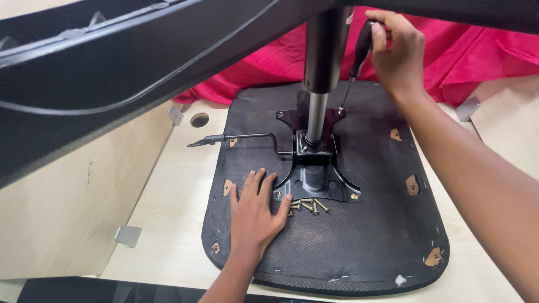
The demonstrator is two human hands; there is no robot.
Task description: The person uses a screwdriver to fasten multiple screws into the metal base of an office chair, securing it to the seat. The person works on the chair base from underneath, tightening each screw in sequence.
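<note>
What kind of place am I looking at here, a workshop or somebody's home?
Probably a furniture assembly or repair spot, though I cannot tell which. An upturned office chair seat lies on a light wooden table, loose screws sit by its metal mounting plate, and the right hand holds a screwdriver.

Seat pan (370, 224) lies underside-up on the worktop (163, 219), reaching its near edge. Mounting plate (314, 179) sits at the pan's centre, gas-lift column (317, 84) rising from it, lever (236, 138) running out left. Loose screws (307, 206) lie just before the plate. Left hand (255, 210) flat on pan, left of the screws. Right hand (396, 50) holds a screwdriver (353, 70), tip at the plate's far right corner. Cloth (460, 56) behind the pan.
</note>
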